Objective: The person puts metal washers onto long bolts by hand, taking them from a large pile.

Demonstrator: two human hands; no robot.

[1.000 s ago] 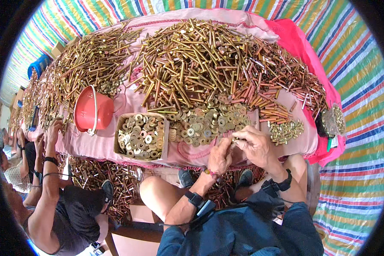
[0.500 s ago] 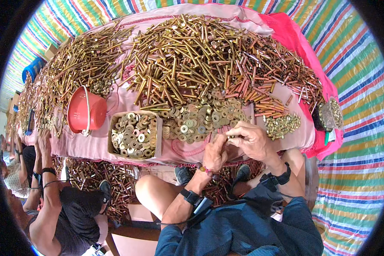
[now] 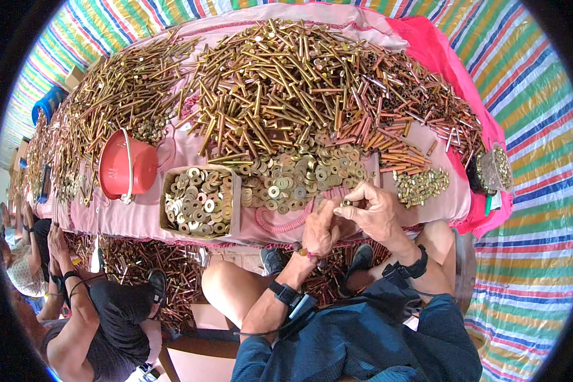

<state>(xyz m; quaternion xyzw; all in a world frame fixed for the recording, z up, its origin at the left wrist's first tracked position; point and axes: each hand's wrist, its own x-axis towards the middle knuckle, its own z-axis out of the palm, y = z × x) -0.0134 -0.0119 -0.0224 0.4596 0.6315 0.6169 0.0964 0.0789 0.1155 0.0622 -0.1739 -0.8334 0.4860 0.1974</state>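
My left hand (image 3: 322, 230) and my right hand (image 3: 374, 215) meet above the near edge of the pink-covered table, both closed. Thumb and finger of the right hand pinch a small brass-coloured metal piece (image 3: 347, 202), too small to name surely. The left fingertips are pressed together beside it; whatever they hold is hidden. Just beyond the hands lies a heap of flat brass-coloured washers (image 3: 286, 181). Small brass nut-like pieces (image 3: 421, 188) are spread to the right. Farther back rises a big pile of long bolts (image 3: 267, 89), with copper-toned metal sleeves (image 3: 388, 130) at its right.
A cardboard box (image 3: 237, 204) full of washers stands left of the heap, and a red bucket (image 3: 128, 167) tips beside it. A clear tub (image 3: 494, 170) sits at the right edge. Rods lie under the table (image 3: 165, 274). Co-worker's hands (image 3: 58, 249) are at far left.
My right hand's fingers have shifted slightly and its pinched piece shows a little more. My left hand stays nearly still. The co-worker's hands at far left have dropped away from the table.
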